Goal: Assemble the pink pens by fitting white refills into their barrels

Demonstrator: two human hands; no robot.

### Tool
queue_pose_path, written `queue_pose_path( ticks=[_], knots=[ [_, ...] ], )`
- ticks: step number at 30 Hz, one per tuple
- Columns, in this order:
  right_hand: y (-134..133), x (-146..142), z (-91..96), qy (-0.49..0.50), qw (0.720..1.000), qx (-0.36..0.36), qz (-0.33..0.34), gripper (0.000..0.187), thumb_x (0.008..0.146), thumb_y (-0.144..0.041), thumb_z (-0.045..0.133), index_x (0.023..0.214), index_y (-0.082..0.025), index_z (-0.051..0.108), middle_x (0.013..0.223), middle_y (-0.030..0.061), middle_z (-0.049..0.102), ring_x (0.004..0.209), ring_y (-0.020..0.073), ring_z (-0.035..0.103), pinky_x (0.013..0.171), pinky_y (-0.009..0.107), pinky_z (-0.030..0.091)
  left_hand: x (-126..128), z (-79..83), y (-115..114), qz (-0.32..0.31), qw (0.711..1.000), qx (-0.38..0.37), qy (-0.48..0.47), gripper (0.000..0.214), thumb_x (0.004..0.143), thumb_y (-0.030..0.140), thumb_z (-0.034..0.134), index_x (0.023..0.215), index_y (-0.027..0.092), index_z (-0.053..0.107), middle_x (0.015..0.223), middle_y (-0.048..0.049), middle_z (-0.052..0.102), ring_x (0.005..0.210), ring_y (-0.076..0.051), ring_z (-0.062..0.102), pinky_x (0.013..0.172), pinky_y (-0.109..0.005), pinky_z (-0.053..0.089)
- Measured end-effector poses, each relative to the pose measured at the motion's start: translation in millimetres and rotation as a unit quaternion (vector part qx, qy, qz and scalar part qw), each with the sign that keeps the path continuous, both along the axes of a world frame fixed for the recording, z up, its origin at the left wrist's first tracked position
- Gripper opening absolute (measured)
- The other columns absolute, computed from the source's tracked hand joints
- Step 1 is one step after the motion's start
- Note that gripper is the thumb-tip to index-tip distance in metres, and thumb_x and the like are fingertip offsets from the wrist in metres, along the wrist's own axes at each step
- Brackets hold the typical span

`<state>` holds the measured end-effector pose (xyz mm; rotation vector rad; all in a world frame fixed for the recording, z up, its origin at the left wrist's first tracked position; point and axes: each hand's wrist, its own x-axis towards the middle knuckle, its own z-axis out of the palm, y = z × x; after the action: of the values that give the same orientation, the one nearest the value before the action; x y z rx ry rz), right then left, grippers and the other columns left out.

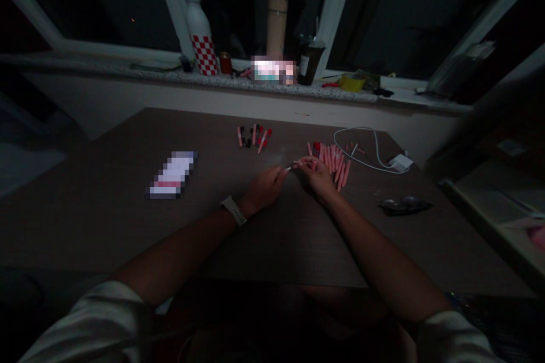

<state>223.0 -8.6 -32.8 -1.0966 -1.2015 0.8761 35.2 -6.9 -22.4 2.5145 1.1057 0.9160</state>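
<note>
My left hand (pixel 264 189) and my right hand (pixel 314 176) meet above the dark wooden table (pixel 272 227), fingertips close together. Between them they pinch a thin pale pen (pixel 288 169), which is small and partly hidden by my fingers. Just beyond my right hand lies a heap of pink pens (pixel 334 161), some with red ends. A smaller group of pink, red and black pens (pixel 255 137) lies further left. A white smartwatch (pixel 233 210) sits on my left wrist.
A pixelated white packet (pixel 172 174) lies on the table at left. At right are a white cable (pixel 361 147), its charger (pixel 400 163) and dark glasses (pixel 404 205). Bottles and small items stand on the stone windowsill (pixel 213 76) behind the table.
</note>
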Motion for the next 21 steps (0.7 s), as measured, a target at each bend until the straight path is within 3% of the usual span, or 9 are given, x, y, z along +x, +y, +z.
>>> queue_pose_path(
  ticks=[13, 21],
  knots=[
    [-5.2, -2.3, 2.1, -0.057, 0.996, -0.042, 0.049, 0.033, 0.07, -0.046, 0.074, 0.087, -0.019, 0.07, 0.081, 0.0045, 0.072, 0.075, 0.0168, 0.064, 0.073, 0.029, 0.048, -3.6, 1.4, -0.3, -0.006, 0.999, 0.04, 0.03, 0.032, 0.103, 0.032, 0.03, 0.091, 0.019, 0.056, 0.085, -0.0047, 0.06, 0.08, -0.018, 0.057, 0.074, -0.031, 0.042],
    [-5.7, -2.1, 6.4, -0.026, 0.998, -0.046, 0.033, 0.038, 0.07, -0.052, 0.072, 0.088, -0.018, 0.069, 0.078, 0.0036, 0.07, 0.07, 0.0149, 0.061, 0.063, 0.025, 0.044, -4.7, -1.2, -1.8, 0.013, 0.998, 0.047, 0.033, 0.032, 0.103, 0.032, 0.029, 0.092, 0.018, 0.055, 0.085, -0.0053, 0.061, 0.078, -0.018, 0.058, 0.071, -0.031, 0.04]
  ],
)
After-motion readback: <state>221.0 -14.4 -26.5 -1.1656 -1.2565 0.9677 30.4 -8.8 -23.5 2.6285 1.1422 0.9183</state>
